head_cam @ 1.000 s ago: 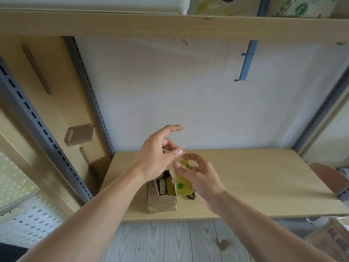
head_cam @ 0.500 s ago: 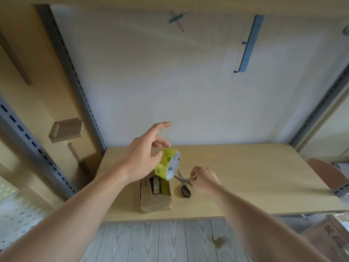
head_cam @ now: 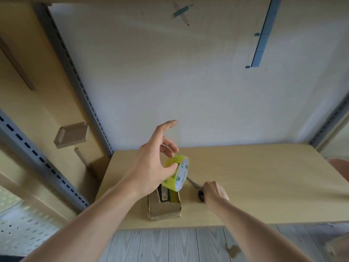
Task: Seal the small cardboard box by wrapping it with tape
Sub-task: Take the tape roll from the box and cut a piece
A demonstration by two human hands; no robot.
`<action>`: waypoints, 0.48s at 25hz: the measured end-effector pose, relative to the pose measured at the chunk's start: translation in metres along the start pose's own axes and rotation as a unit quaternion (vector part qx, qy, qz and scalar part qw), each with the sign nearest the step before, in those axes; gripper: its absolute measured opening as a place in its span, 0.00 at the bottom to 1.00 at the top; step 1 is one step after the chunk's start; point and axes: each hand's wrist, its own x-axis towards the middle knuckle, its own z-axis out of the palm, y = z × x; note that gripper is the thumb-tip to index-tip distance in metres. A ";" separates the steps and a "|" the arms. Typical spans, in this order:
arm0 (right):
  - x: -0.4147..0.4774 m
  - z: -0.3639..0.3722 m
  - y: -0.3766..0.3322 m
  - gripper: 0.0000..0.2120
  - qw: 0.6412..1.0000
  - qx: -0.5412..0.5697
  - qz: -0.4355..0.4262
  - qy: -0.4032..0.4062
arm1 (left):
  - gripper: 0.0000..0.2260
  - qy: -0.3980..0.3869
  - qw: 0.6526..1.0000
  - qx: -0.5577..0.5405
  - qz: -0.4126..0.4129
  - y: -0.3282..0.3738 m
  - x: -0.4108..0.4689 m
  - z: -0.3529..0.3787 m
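With my left hand (head_cam: pixel 151 167) pinching the tape roll (head_cam: pixel 176 173) above the cardboard box (head_cam: pixel 164 210) at the surface's (head_cam: pixel 264 186) near edge, my right hand (head_cam: pixel 214 192) grips the scissors (head_cam: pixel 194 184) right of it, presumably to lift them for cutting.

L hand (head_cam: pixel 151 167) covers near side of tape roll (head_cam: pixel 179 174); roll hides far end of box (head_cam: pixel 164 210). Stuff inside box too small to ID. R hand (head_cam: pixel 215 193) covers scissors (head_cam: pixel 194 183) handles. Ruler (head_cam: pixel 262 35) cut off at top edge. Brown thing (head_cam: pixel 338 248) bottom-right: blurred, cut off.
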 end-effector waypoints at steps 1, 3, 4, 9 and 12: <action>-0.002 0.000 0.003 0.15 1.000 -0.009 -0.009 -0.002 | 0.41 -0.004 1.000 0.002 0.004 0.002 0.000 0.001; -0.009 -0.009 0.011 0.13 1.000 -0.002 -0.022 0.000 | 0.40 -0.006 1.000 -0.001 0.013 0.006 -0.001 0.003; -0.015 -0.018 0.015 0.11 0.999 0.018 -0.027 0.004 | 0.40 -0.003 1.000 -0.005 0.016 0.007 -0.001 0.003; -0.043 -0.092 0.054 0.04 0.976 0.192 -0.091 0.048 | 0.39 0.016 0.999 -0.026 0.023 0.012 -0.001 -0.003; -0.078 -0.142 0.067 0.04 0.961 0.201 -0.157 0.103 | 0.40 0.015 0.999 -0.033 0.038 0.019 -0.004 -0.008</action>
